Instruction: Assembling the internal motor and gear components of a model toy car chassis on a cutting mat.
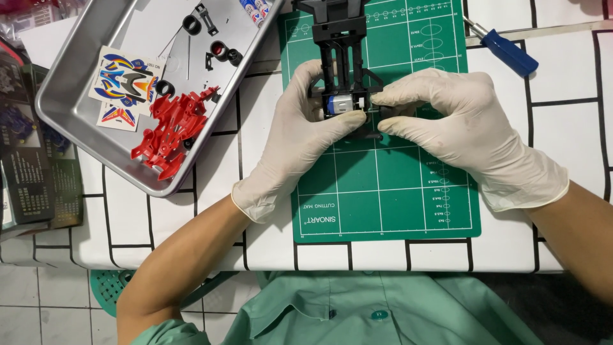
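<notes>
- Left hand (300, 137) pinches the small silver motor (340, 104) from the left.
- Right hand (460, 124) pinches its right end.
- Black chassis (340, 48) runs near to far.

Both gloved hands meet at centre: left hand (300, 137) reaches toward one o'clock, right hand (463, 131) toward ten o'clock, fingertips pinched together, forearms bare.

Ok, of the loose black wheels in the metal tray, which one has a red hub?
The wheel near the tray's middle right, beside a plain one. Its centre shows red; the wheels at top and by the red car body look all black.
</notes>
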